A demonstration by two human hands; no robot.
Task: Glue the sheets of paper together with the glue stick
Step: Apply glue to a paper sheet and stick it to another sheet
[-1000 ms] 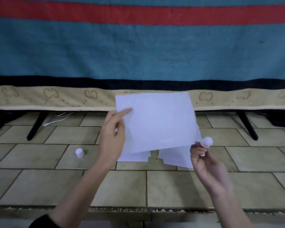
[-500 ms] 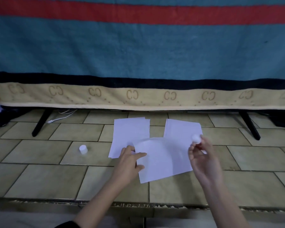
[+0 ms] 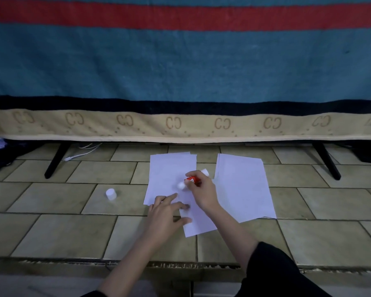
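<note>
White paper (image 3: 171,168) may slide, because the left hand (image 3: 167,211) only presses it with flat, released fingers. The right hand (image 3: 201,191) grasps the glue stick (image 3: 192,180); strong rubbing could wrinkle it.

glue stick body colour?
Red with white lettering, white at both ends, on the glue stick in the right hand; head view.

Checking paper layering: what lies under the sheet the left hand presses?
The pressed sheet overlaps the left paper stack, with floor tiles beneath. The left hand covers their overlap.

Home interior: tiled floor (image 3: 73,230), striped blanket (image 3: 180,67) hanging behind.
</note>
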